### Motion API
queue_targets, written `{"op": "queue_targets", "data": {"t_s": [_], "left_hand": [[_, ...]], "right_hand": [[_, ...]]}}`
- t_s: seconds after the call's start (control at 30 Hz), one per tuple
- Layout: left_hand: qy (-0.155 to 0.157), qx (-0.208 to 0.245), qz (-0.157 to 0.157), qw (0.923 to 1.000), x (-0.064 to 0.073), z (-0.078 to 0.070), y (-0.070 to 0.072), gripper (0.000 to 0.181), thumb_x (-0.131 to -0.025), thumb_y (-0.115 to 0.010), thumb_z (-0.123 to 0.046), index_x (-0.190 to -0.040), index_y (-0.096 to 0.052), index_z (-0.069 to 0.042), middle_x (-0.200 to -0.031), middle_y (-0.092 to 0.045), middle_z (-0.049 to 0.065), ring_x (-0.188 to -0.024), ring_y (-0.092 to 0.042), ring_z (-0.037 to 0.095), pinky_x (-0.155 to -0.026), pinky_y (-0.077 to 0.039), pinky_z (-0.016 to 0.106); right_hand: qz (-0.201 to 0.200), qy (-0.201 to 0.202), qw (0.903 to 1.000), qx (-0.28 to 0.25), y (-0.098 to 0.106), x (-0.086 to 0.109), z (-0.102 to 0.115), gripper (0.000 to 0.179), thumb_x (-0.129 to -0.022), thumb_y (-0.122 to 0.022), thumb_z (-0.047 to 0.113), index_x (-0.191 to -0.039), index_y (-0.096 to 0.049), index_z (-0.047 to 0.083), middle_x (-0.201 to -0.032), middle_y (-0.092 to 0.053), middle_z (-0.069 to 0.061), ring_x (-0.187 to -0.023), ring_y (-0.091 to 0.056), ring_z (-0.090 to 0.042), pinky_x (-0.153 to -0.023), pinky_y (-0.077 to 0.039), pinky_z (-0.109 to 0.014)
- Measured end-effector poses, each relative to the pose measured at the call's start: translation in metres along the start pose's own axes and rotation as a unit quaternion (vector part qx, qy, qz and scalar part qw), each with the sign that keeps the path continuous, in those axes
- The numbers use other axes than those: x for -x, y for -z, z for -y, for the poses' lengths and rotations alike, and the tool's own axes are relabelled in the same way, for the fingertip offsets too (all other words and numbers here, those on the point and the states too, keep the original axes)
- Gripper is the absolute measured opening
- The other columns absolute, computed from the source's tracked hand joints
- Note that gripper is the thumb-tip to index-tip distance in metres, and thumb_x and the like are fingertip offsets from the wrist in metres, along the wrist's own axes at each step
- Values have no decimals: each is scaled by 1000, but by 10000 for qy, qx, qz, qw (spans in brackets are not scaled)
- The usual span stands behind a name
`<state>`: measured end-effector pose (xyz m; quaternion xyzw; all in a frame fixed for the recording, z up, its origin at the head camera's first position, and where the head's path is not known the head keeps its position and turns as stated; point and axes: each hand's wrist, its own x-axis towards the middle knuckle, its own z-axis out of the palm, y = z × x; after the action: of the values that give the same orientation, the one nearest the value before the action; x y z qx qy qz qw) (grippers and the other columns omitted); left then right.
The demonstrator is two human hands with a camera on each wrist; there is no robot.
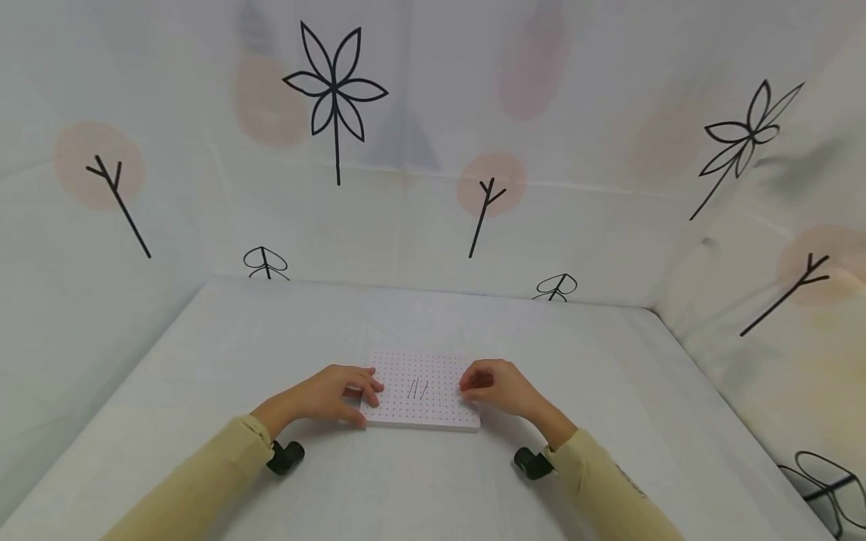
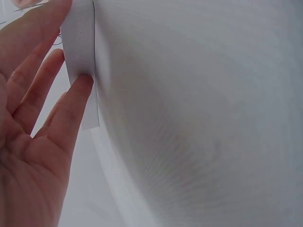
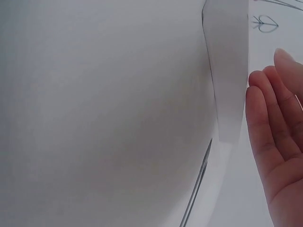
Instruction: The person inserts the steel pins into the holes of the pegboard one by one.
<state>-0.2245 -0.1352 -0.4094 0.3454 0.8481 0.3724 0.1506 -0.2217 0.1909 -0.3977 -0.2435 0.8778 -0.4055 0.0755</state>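
A white pegboard (image 1: 419, 412) dotted with rows of small holes lies flat on the table. Three thin dark pins (image 1: 416, 388) show near its middle. My left hand (image 1: 338, 392) rests at the board's left edge, fingers spread loosely over it; in the left wrist view a fingertip touches the board's side face (image 2: 80, 47). At the right edge is my right hand (image 1: 499, 387), its fingers bent and drawn together, with the tips overlapping the board. In the right wrist view its fingers (image 3: 260, 109) lie close together beside the board; I cannot tell whether a pin is between them.
A white cloth covers the table (image 1: 406, 488) and the walls, printed with line-drawn plants (image 1: 334, 86). Dark wrist cameras sit beneath the left cuff (image 1: 286, 457) and right cuff (image 1: 533, 463). A dark slender pointed shape (image 3: 196, 184) shows in the right wrist view.
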Motion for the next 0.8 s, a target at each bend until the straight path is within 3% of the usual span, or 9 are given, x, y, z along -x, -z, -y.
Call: {"op": "queue_targets", "data": {"t_s": [0.8], "left_hand": [[-77,-87,-13,9999,1,2,0,21,-71,-81,-13,-87,-69,-19,-120,-60,2,-130,-38,28,-98,-42,35]], "right_hand": [[-394,-70,9990,177,23,19,-20,11,-79,-73,7,-87,-66,5,-87,-66,-1,-79,-61,-15,-74,-52,-24]]}}
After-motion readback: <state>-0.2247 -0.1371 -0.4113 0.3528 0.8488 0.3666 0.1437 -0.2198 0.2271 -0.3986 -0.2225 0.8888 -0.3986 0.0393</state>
